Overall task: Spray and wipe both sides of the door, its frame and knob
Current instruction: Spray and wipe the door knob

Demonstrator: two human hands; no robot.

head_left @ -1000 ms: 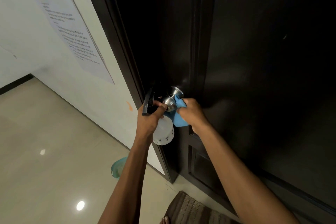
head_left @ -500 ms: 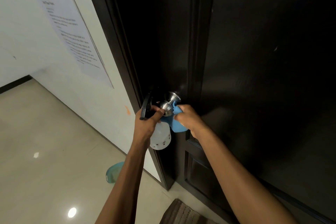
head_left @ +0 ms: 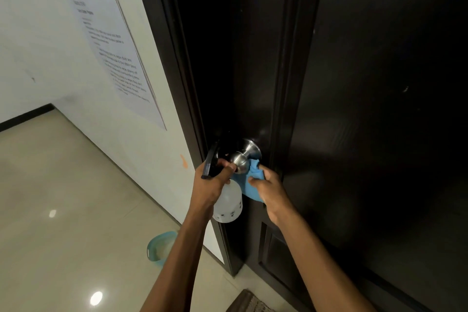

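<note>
While my left hand (head_left: 211, 186) is wrapped around the neck of the spray bottle (head_left: 228, 204), with the black trigger head sticking up just left of the knob (head_left: 240, 161), I treat the knob as the centre of this step. The bottle's pale body hangs just below and left of the knob, and the thumb lies against the knob's front, or very near it; I cannot tell which. My right hand (head_left: 268, 189) is bunched on the blue cloth (head_left: 249, 183), which is pressed in below and right of the knob, up against the stem and the round plate behind it. The two hands sit close together, either side of the knob.

I judge this to be the knob wipe, on the side of the door (head_left: 379, 109) facing me. To do it well I would work the cloth right around the stem, not just the underside, then over the ball's front, where fingers leave marks. I would ease the bottle left of the knob so the nozzle and my thumb do not block the cloth or smear what is clean. Brushed metal shows streaks, so I would finish with a dry fold. The frame (head_left: 177, 83), left of the knob, is dark; I cannot tell whether it is wiped.
</note>
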